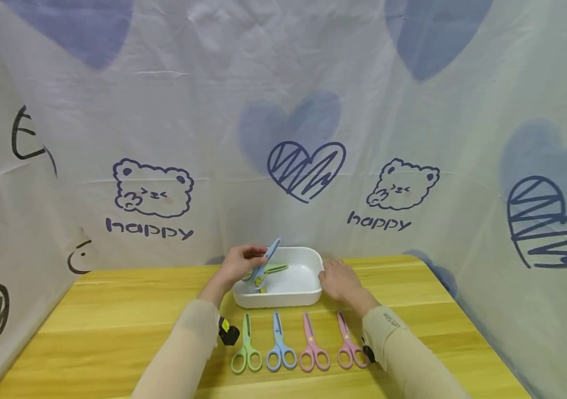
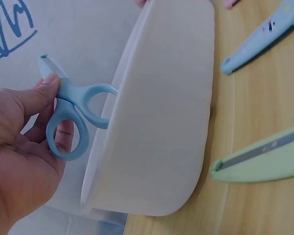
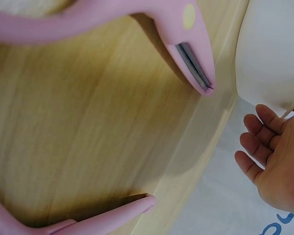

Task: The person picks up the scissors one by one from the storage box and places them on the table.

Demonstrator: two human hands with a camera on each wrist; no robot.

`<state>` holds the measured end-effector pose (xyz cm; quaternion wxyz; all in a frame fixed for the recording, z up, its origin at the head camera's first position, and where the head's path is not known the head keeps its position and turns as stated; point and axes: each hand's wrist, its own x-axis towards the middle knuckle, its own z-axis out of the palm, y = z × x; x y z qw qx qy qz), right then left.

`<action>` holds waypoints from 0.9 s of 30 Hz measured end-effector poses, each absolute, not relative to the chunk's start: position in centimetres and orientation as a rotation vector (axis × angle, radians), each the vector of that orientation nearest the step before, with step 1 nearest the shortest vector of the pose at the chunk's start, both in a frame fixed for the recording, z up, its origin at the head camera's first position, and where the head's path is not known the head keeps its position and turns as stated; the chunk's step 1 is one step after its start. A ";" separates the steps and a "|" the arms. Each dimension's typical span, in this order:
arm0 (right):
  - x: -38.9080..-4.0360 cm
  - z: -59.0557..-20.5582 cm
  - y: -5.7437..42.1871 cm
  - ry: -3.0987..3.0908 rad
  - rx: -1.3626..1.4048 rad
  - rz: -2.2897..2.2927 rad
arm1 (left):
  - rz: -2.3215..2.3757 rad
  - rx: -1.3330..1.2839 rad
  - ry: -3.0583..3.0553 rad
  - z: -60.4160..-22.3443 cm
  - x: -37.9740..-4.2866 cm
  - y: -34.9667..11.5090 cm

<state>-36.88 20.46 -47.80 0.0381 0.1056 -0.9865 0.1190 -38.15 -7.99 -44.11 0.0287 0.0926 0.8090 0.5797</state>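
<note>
My left hand (image 1: pixel 245 262) pinches blue scissors (image 2: pixel 68 93) near the pivot, thumb on one side. They are tilted over the left part of a white plastic tray (image 1: pixel 278 300), blade end up and loops down, one loop partly behind the rim in the left wrist view. Green scissors (image 1: pixel 277 269) lie inside the tray beneath, partly hidden by the hand and the blue pair. My right hand (image 1: pixel 341 281) holds the tray's right rim; in the right wrist view its fingers (image 3: pixel 257 147) hang loosely bent outside the wall, and the thumb is out of sight.
In front of the tray lies a row of scissors: green (image 1: pixel 247 346), blue (image 1: pixel 279 343), pink (image 1: pixel 310 343) and another pink pair (image 1: pixel 347 341) beside the right sleeve. A wood-grain table (image 1: pixel 114 327) carries everything. A printed curtain (image 1: pixel 223 210) hangs behind the table's back edge.
</note>
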 end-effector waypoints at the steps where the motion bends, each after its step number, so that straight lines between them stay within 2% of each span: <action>1: -36.9 -47.8 20.5 -3.028 0.323 0.368 | 1.808 0.279 2.489 -44.0 -38.0 -8.0; 15: -36.6 -47.4 20.5 -3.026 0.341 0.375 | 2.141 0.140 2.314 -43.6 -35.1 -9.2; 27: -36.6 -47.5 20.3 -3.032 0.343 0.363 | 2.346 0.141 2.211 -43.7 -32.2 -10.5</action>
